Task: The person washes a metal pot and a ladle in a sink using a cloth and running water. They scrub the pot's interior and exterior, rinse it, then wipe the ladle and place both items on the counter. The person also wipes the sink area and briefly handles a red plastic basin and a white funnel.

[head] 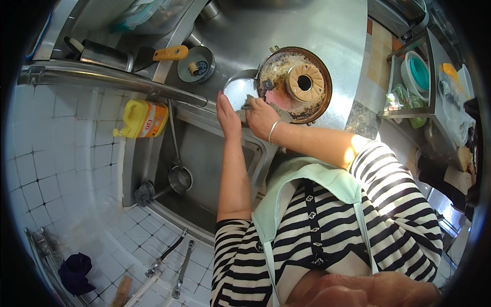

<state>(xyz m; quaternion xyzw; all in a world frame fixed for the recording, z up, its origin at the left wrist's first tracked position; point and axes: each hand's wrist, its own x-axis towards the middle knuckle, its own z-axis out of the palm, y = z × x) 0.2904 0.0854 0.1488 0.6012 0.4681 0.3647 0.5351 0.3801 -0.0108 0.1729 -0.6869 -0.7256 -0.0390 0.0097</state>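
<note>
My left hand (229,117) holds the near edge of a shiny, shallow metal dish (236,90), with the fingertips along its left rim. In my right hand (262,119) is a crumpled grey cloth (241,112), pressed to the dish's inner surface; part of the cloth hangs behind the hand. Right beside the dish is a round, brown-stained metal pan (264,71) with a tan ring-shaped piece (297,78) around a dark central hole. A pink patch (279,99) shows on the pan's surface.
Left of my arms is a steel sink (203,153) holding a ladle (179,179). A yellow jug (140,118) stands at its corner near a steel-wool scrubber (144,193). A bowl (195,64) and an orange-handled scraper (170,53) lie beyond. Shelving (431,76) stands right.
</note>
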